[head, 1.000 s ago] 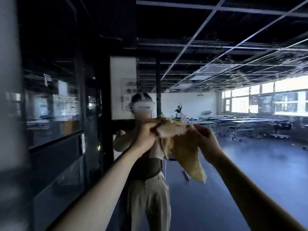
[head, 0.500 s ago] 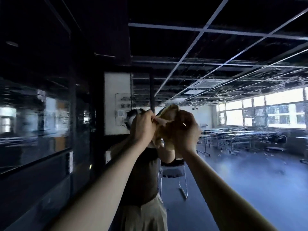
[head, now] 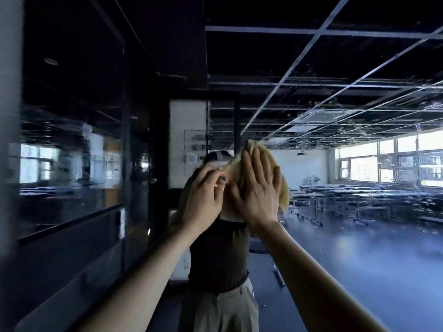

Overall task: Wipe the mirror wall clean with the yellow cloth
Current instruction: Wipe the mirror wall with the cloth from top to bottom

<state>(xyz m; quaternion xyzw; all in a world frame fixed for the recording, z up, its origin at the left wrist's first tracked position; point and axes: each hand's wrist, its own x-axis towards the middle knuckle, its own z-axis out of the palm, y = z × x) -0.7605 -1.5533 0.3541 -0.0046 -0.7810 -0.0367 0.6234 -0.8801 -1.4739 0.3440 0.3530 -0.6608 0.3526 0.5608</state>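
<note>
The mirror wall [head: 335,164] fills the view ahead and reflects a person standing in front of it. The yellow cloth [head: 282,188] is bunched flat against the glass at head height. My right hand [head: 257,190] lies over it with straight, spread fingers and presses it to the mirror. My left hand [head: 203,200] sits just to the left, its fingers curled and pinching a corner of the cloth. Most of the cloth is hidden behind my right hand.
Droplets and streaks [head: 347,116] speckle the upper right of the glass. A dark glass partition [head: 72,176] runs along the left. The reflection shows rows of desks [head: 359,197], bright windows [head: 395,164] and a blue floor [head: 359,259].
The cloth hung loose between both hands, then was gathered into a bunch. Now my right hand has flattened over it against the glass, and the view has tilted upward.
</note>
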